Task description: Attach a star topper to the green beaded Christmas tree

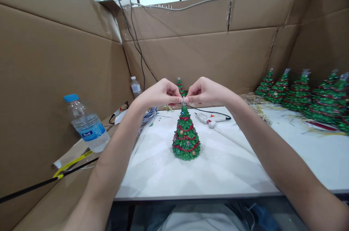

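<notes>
A small green Christmas tree ornament [186,136] stands upright on the white table, with red garlands and gold balls around it. At its tip is a pale, clear star topper [183,101]. My left hand [165,93] pinches the topper from the left between thumb and fingers. From the other side, my right hand [200,91] pinches it as well, the fingertips of both hands nearly meeting. Just behind my hands, another small tree [180,85] shows in part.
A glue gun [212,118] with a cord lies behind the tree to the right. Several finished-looking trees [297,91] line the right side. A water bottle [88,125] stands at left, a second bottle [135,86] farther back. Wire bundles [148,116] lie behind my left arm. Cardboard walls [201,53] enclose the table.
</notes>
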Tool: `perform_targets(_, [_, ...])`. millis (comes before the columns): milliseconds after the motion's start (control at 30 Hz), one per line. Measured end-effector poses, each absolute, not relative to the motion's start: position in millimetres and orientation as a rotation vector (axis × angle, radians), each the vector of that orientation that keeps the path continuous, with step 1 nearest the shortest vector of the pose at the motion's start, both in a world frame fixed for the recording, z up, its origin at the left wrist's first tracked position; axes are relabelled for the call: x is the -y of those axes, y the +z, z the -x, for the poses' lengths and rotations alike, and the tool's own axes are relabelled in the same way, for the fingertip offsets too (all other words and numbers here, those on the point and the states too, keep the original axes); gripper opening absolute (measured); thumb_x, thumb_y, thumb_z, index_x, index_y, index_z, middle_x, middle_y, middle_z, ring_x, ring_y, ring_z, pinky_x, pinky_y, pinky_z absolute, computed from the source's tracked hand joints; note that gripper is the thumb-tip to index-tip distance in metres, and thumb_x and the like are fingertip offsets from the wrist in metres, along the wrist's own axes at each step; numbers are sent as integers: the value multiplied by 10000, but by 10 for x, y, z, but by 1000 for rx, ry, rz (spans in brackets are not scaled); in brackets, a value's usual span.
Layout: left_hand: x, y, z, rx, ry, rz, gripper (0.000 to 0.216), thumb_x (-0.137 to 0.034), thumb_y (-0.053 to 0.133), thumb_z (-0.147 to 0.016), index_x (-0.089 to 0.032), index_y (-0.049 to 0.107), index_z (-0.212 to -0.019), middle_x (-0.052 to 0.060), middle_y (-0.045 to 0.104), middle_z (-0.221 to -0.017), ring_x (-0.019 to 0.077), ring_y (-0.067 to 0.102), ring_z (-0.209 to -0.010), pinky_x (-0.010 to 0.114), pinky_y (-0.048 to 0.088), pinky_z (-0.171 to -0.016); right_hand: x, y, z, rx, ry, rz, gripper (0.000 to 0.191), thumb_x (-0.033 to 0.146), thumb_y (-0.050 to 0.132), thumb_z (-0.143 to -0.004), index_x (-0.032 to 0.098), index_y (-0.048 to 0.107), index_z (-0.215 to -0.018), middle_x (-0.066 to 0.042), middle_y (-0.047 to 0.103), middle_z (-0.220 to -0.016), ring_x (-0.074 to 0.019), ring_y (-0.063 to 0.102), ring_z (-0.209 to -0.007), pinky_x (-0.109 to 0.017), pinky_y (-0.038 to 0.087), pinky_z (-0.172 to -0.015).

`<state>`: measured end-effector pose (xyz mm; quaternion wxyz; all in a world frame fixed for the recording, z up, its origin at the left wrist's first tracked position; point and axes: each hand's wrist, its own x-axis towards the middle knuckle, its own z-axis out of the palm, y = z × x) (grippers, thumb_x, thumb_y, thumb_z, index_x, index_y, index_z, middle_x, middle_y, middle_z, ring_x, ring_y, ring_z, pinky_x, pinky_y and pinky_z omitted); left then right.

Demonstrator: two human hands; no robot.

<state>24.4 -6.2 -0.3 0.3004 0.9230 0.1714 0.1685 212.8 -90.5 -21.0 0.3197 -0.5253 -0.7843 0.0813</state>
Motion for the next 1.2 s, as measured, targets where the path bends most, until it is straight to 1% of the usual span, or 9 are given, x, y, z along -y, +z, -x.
perform_targets(167, [67, 7, -247, -465, 433, -2446, 169, -233, 704, -721, -117, 622, -629, 24, 624, -533, 74, 535, -488, 179, 387, -463, 902, -207, -2128, 2070, 201, 1383, 272, 360, 636, -764, 120, 689, -647, 8, 513, -484, -73, 374, -495, -262, 254, -525])
perform_targets(500, [95, -13, -239, -465, 408, -2500, 146, -237, 695, -701, -124, 631, -633, 20, 613, -545, 74, 512, -481, 188, 362, -451, 908, -229, -2131, 2111, 211, 1345, 302, 387, 631, -765, 125, 664, -619, 15, 505, -483, -70, 360, -496, -257, 251, -519])
perform_targets(833, [112, 1, -247, -471, 401, -2503, 138, -223, 699, -696, -121, 635, -628, 17, 603, -527, 69, 494, -459, 186, 343, -433, 916, -237, -2117, 2122, 177, 1360, 291, 367, 622, -764, 125, 645, -602, 10, 494, -494, -77, 350, -517, -267, 247, -537])
perform_targets(1100, [164, 29, -250, -526, 386, -2491, 119, -177, 693, -701, -130, 627, -613, 13, 588, -494, 72, 493, -436, 187, 346, -420, 909, -247, -2120, 2112, 207, 1368, 292, 365, 622, -762, 128, 627, -590, -8, 534, -512, -80, 379, -515, -266, 255, -532])
perform_targets(1200, [156, 13, -239, -526, 388, -2484, 123, -178, 691, -704, -127, 621, -618, 8, 578, -484, 66, 478, -426, 181, 336, -413, 913, -241, -2115, 2106, 217, 1374, 271, 348, 623, -761, 124, 644, -609, -9, 540, -525, -77, 379, -511, -262, 262, -527])
